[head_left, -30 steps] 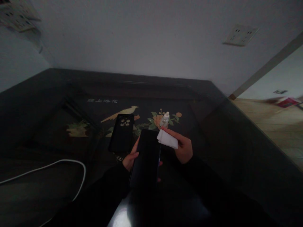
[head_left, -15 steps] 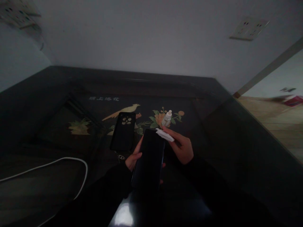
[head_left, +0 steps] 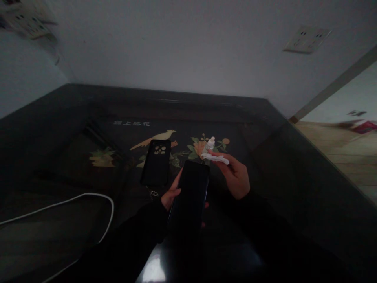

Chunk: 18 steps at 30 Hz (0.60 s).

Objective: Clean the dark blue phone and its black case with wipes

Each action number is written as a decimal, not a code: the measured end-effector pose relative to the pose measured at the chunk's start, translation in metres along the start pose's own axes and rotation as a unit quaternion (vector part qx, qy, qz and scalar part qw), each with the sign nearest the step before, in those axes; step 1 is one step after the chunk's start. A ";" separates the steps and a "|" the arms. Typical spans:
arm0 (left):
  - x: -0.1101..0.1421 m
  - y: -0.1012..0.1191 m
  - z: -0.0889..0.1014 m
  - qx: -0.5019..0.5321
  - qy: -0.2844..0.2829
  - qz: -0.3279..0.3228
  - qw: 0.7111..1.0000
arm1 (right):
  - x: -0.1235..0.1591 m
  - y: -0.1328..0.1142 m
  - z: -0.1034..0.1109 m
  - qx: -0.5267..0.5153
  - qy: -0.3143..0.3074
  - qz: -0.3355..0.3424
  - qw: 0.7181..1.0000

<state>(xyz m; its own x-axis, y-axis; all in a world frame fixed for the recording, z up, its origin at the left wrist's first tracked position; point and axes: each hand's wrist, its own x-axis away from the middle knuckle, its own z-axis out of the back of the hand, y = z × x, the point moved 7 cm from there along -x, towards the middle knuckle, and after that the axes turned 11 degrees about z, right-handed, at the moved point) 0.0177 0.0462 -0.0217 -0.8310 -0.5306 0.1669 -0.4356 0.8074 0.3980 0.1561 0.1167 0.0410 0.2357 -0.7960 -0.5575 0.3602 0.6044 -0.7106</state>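
A dark smartphone [head_left: 190, 196] lies in my left hand [head_left: 171, 195], the thumb along its left edge and fingertips showing at its right edge. Its screen is black. Between the thumb and fingers of my right hand [head_left: 236, 177] is a folded white wipe [head_left: 216, 158], up and to the right of the phone and apart from it. Just behind the wipe stands a small dropper bottle [head_left: 211, 143] with a white top, its lower part hidden. To the left of the phone rests a black phone case [head_left: 156, 163] with round camera holes.
The dark glossy table [head_left: 235, 114] bears a bird-and-flower picture. A white cable [head_left: 88, 194] curves across its left side, and a small ring charm [head_left: 153, 193] lies below the case. The wall behind has sockets [head_left: 308, 39].
My right hand has moved the wipe off the phone's upper right corner, up and to the right, in front of the bottle. My left hand still holds the phone. The view has shifted slightly.
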 end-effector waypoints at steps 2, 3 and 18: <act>0.000 -0.002 0.000 -0.004 -0.001 0.002 1.000 | 0.000 -0.011 -0.003 0.006 -0.022 0.024 0.999; 0.000 -0.003 0.000 -0.007 -0.002 0.003 1.000 | 0.001 -0.016 -0.006 0.020 -0.039 0.040 0.998; -0.005 -0.020 -0.001 0.033 0.016 0.028 0.999 | 0.015 -0.045 -0.031 0.137 -0.161 0.212 0.954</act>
<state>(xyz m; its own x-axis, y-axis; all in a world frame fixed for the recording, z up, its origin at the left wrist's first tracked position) 0.0304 0.0324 -0.0293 -0.8440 -0.4908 0.2163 -0.4108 0.8508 0.3276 0.1155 0.0786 0.0514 0.6622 -0.4771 -0.5778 0.3828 0.8783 -0.2864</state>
